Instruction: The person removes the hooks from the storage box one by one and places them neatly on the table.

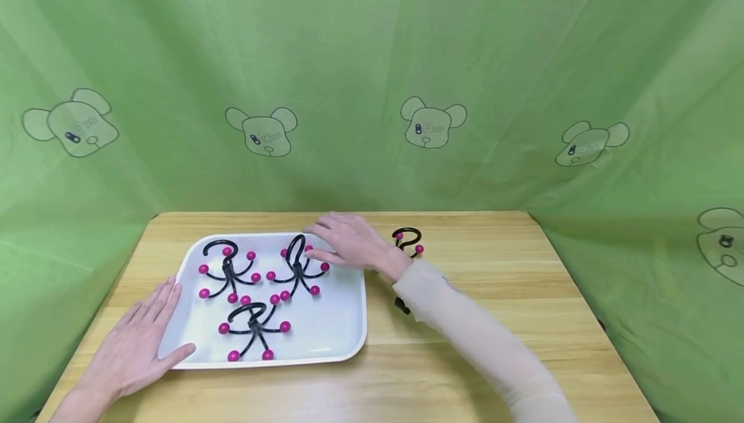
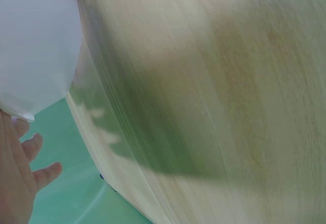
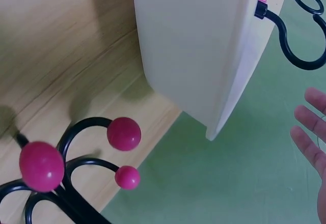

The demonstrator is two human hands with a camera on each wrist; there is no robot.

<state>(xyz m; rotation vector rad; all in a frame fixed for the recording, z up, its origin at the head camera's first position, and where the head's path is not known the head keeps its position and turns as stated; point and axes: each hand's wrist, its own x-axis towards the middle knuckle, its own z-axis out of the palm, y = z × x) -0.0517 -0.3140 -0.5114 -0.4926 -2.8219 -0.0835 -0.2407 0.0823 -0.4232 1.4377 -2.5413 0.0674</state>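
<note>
My left hand [image 1: 136,345] lies spread along the white tray [image 1: 331,326] at its 8 o'clock, thumb over the near corner, gripping nothing; I take it to be steadying the tray. My right hand [image 1: 351,242] reaches over the rim at 1 o'clock, fingers loosely extended and thumb apart, and I see nothing pinched between them. Right beneath is the 1 o'clock six-armed hook [image 1: 298,269]; whether my thumb touches one of its pink balls, I cannot tell.

Its stem rises roughly upright from the splayed arms, its narrow crook leaning towards 12. The 10 o'clock hook [image 1: 228,268] and the 7 o'clock hook [image 1: 254,324] also stand crook-up, their tips turned towards 9. The splayed arms seem to serve as feet, and the spacing likely prevents tangling.

Outside, at the tray's 2 o'clock, another black hook [image 1: 420,236] is partly hidden by my sleeve [image 1: 459,326]; its axis is unclear.
</note>
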